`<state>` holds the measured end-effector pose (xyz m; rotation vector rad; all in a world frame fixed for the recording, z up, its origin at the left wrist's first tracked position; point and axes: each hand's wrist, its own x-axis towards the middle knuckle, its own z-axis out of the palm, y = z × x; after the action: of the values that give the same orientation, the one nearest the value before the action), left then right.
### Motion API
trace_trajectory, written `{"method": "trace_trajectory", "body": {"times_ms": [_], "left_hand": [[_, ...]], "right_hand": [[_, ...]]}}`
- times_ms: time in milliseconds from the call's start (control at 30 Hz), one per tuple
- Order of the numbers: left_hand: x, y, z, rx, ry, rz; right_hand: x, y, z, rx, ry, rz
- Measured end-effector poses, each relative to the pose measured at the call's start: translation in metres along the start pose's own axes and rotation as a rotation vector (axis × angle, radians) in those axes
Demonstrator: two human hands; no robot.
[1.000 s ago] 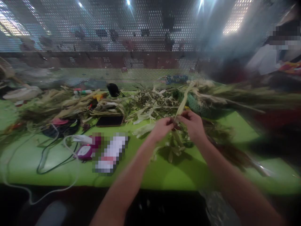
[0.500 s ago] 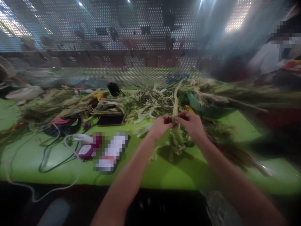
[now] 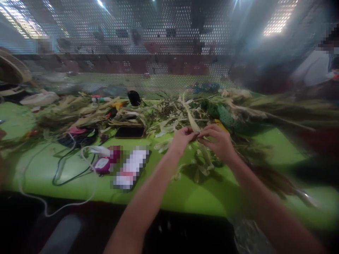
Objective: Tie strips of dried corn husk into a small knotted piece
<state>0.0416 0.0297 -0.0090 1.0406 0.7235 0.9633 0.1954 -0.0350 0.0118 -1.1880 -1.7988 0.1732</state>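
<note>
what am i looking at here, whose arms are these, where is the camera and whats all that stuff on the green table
There is no machine here: the two bare arms belong to a person wearing a camera on the head, so the picture looks forward and down at their own hands. The left hand and the right hand meet over a green table and both pinch a pale leaf strip that rises between them. Behind lies a pile of dried leaves; to the left are a dark phone, cables and a small pink device. A perforated screen stands at the back, with another person at far right.
</note>
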Motion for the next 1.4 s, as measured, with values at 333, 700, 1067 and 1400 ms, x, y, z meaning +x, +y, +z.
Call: {"method": "trace_trajectory", "body": {"times_ms": [333, 700, 1067, 1400], "left_hand": [[-0.006, 0.007, 0.002, 0.077, -0.098, 0.042], [-0.005, 0.007, 0.000, -0.074, -0.137, -0.055], [-0.007, 0.012, 0.001, -0.096, -0.090, -0.111], [-0.007, 0.011, 0.002, 0.064, -0.167, 0.027]], "right_hand": [[0.000, -0.002, 0.002, 0.060, 0.108, 0.167], [0.002, -0.004, -0.002, 0.171, 0.064, 0.228], [0.002, -0.004, -0.007, 0.014, 0.044, -0.011], [0.003, 0.000, -0.008, -0.050, 0.037, 0.068]]}}
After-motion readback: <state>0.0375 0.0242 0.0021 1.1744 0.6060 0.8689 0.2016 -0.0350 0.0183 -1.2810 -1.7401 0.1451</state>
